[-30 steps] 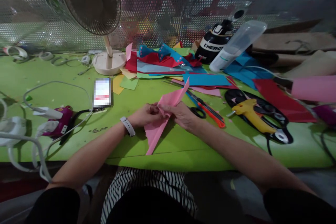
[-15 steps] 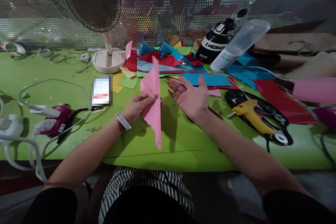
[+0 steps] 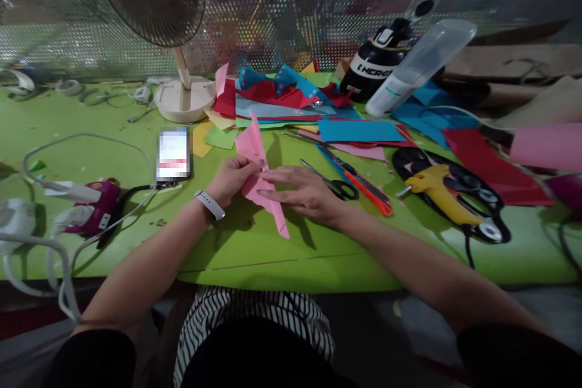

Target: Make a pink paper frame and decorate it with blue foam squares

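The person's left hand (image 3: 233, 179) pinches the folded pink paper (image 3: 251, 145), held above the worktop (image 3: 291, 270), thumb against fingers. The right hand (image 3: 311, 191) lies against its right side, fingers extended, slightly parted. Seemingly a fold is being shaped; pressing it further calls for a steady left pinch.

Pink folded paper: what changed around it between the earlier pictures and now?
The right hand, which had let go, has moved left and touches the pink paper again. The paper's far tip has swung left, its near end right. The left hand kept hold; the glue gun and fan stayed put.
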`<state>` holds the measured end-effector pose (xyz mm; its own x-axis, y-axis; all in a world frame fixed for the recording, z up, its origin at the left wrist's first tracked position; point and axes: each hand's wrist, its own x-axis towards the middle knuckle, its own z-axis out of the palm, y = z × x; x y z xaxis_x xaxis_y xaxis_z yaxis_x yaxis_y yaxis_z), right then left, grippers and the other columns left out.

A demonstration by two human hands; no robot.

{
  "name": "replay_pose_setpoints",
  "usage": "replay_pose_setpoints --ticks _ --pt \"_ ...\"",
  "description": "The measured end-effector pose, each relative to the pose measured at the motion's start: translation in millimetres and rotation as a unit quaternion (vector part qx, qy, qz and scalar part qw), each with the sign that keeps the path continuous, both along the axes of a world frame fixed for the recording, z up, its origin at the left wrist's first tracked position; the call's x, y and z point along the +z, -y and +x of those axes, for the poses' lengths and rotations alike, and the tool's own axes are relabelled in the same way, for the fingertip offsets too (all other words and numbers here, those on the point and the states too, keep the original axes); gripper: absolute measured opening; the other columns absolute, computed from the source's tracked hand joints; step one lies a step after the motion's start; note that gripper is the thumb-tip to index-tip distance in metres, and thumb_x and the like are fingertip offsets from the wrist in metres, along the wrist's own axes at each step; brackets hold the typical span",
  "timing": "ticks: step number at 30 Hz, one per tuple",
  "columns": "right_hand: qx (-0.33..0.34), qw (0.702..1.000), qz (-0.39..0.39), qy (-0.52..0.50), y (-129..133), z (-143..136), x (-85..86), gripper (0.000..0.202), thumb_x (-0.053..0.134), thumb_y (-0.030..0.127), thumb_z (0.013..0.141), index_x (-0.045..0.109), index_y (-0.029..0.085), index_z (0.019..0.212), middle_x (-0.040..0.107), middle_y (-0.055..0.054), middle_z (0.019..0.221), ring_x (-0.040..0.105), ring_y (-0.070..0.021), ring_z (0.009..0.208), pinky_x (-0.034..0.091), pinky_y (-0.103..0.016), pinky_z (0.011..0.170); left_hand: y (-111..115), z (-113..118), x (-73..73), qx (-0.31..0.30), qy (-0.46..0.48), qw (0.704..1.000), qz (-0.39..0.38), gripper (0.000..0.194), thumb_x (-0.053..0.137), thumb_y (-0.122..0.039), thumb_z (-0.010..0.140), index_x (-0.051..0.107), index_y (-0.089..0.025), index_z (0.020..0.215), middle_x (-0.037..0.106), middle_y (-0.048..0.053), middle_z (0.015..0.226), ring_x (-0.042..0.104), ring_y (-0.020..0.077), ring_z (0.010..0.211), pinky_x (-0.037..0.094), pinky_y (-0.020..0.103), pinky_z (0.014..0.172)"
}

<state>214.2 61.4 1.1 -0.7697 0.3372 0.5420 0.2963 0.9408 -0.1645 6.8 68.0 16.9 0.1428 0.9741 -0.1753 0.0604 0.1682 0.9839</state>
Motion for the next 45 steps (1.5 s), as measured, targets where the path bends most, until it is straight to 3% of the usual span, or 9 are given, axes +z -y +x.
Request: replay_pose_setpoints --ticks 5,7,10,19,23,26,31,36,45 --pt "0.029 0.997 -0.069 0.014 -6.1 4.9 -10.8 0.032 0.052 0.014 0.093 0.068 0.026 0.117 0.063 -0.008 0.13 0.061 -0.0199 0.118 0.055 -0.039 0.091 -4.9 -21.5 24.3 0.026 -0.329 0.933 0.144 0.047 0.07 -0.048 0.076 0.054 -0.018 0.042 0.047 -0.001 0.038 0.043 0.0109 0.041 0.029 0.025 0.047" --pt "0.049 0.994 -0.099 0.006 -7.2 6.8 -13.9 0.031 0.053 0.014 0.092 0.069 0.028 0.115 0.062 -0.007 0.132 0.06 -0.0194 0.119 0.055 -0.039 0.092 -6.4 -26.2 28.3 0.062 -0.379 0.89 0.244 0.034 0.066 -0.042 0.081 0.065 -0.018 0.057 0.061 0.003 0.053 0.054 0.0147 0.053 0.037 0.026 0.054" --pt "0.056 0.988 -0.142 -0.018 -4.1 9.5 -18.7 0.031 0.055 0.015 0.091 0.069 0.029 0.115 0.062 -0.006 0.132 0.06 -0.0194 0.119 0.054 -0.039 0.095 -5.2 -24.1 25.2 -0.013 -0.428 0.838 0.337 0.019 0.059 -0.032 0.086 0.072 -0.018 0.089 0.074 0.008 0.094 0.065 0.0203 0.084 0.048 0.031 0.074" --pt "-0.016 0.95 -0.305 -0.06 15.7 13.0 -11.9 0.042 0.053 0.009 0.081 0.069 0.026 0.116 0.068 -0.006 0.122 0.063 -0.0211 0.114 0.053 -0.045 0.098 9.6 -3.6 -1.4 -0.253 -0.546 0.76 0.245 0.057 0.04 -0.035 0.097 0.031 -0.013 0.149 0.029 0.017 0.155 0.026 0.028 0.144 0.026 0.046 0.115" --pt "-0.246 0.854 -0.426 -0.169 -22.7 1.7 4.2 0.033 0.063 0.012 0.079 0.067 0.017 0.112 0.07 -0.01 0.11 0.07 -0.0181 0.083 0.061 -0.035 0.073 15.0 -3.6 -8.7 -0.257 -0.573 0.731 0.264 0.058 0.036 -0.038 0.099 0.025 -0.014 0.151 0.025 0.016 0.157 0.023 0.0296 0.145 0.023 0.05 0.116" --pt "-0.314 0.767 -0.532 -0.171 -54.7 -13.4 11.5 0.038 0.067 0.013 0.079 0.06 0.013 0.116 0.064 -0.015 0.116 0.067 -0.0138 0.066 0.058 -0.028 0.054 18.8 -4.3 -7.3 -0.21 -0.599 0.705 0.318 0.06 0.04 -0.044 0.098 0.028 -0.015 0.149 0.028 0.016 0.156 0.026 0.031 0.144 0.024 0.05 0.114" --pt "-0.333 0.812 -0.475 -0.063 -75.7 -32.9 15.3 0.037 0.082 0.022 0.067 0.062 0.013 0.097 0.069 -0.006 0.087 0.061 -0.0115 0.056 0.045 -0.021 0.045 25.9 -1.8 -2.6 -0.152 -0.622 0.666 0.384 0.037 0.046 -0.042 0.096 0.058 -0.014 0.116 0.059 0.013 0.127 0.055 0.0268 0.112 0.043 0.04 0.093" --pt "-0.336 0.816 -0.469 -0.033 -79.0 -41.4 6.2 0.021 0.078 0.019 0.069 0.061 0.015 0.08 0.064 0.0 0.059 0.06 -0.0118 0.05 0.042 -0.02 0.044 27.1 -0.9 -6.7 -0.196 -0.631 0.639 0.393 0.032 0.037 -0.035 0.1 0.061 -0.013 0.104 0.063 0.01 0.099 0.059 0.0223 0.088 0.045 0.035 0.075" --pt "-0.272 0.787 -0.539 -0.13 -69.0 -39.7 6.8 0.025 0.076 0.016 0.072 0.053 0.018 0.062 0.056 0.004 0.044 0.055 -0.0094 0.038 0.036 -0.017 0.035 30.3 -6.3 -2.5 -0.204 -0.583 0.687 0.384 0.026 0.04 -0.03 0.098 0.06 -0.015 0.107 0.064 0.01 0.1 0.06 0.0233 0.089 0.047 0.038 0.079"
